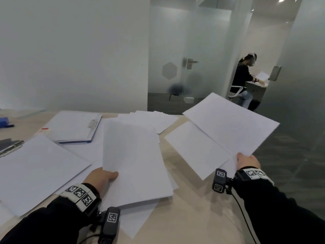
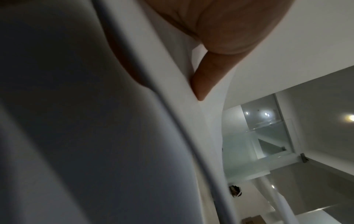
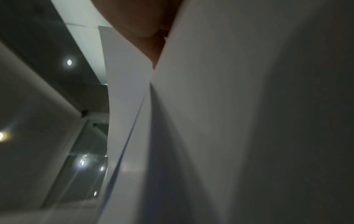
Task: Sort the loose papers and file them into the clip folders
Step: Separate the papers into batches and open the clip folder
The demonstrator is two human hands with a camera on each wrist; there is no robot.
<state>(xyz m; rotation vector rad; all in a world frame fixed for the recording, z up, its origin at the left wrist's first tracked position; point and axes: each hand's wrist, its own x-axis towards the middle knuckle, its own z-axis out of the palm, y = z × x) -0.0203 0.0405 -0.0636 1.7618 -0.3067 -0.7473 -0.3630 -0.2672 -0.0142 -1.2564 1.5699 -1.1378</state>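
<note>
left grip (image 1: 103,175) pinches stack (image 1: 135,164) corner | right grip (image 1: 248,162) pinches sheets (image 1: 228,125) past table (image 1: 202,217) edge

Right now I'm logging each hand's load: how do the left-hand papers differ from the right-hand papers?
The left-hand papers are a squared stack over the table; the right-hand papers are a few fanned sheets past its edge. The left hand and right hand both pinch a near edge; all are white.

We find no legible text: the sheets (image 1: 135,155) look blank, and the folder's red label (image 1: 44,129) is unreadable.
</note>
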